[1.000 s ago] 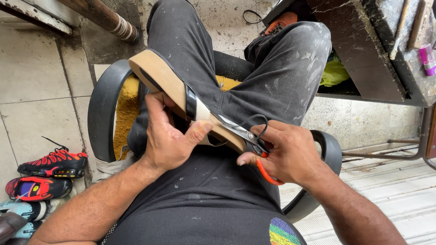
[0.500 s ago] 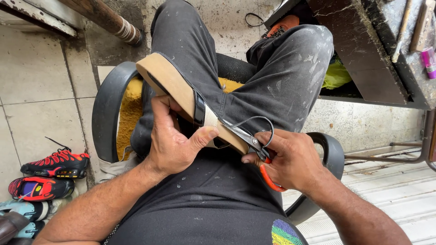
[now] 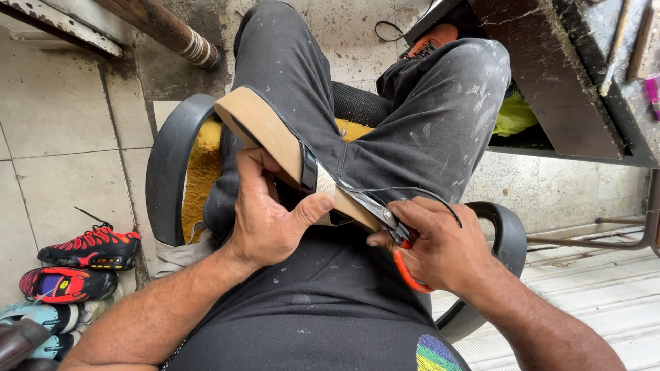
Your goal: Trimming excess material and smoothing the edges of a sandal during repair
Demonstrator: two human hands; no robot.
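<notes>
Left hand (image 3: 265, 220) holding a tan shoe sole (image 3: 275, 148) mid frame, right hand (image 3: 430, 247) gripping orange-handled scissors (image 3: 388, 223) at its edge, sneakers (image 3: 89, 249) lower left

Pale floor tiles (image 3: 62, 137) cover the ground, stained and dusty near a rusty pipe (image 3: 165, 31). A black chair (image 3: 165, 172) shows torn yellow foam (image 3: 201, 172). Red and black sneakers (image 3: 89, 249) lie at left. A dark, grimy tabletop (image 3: 550, 89) stands at right in daylight.
</notes>
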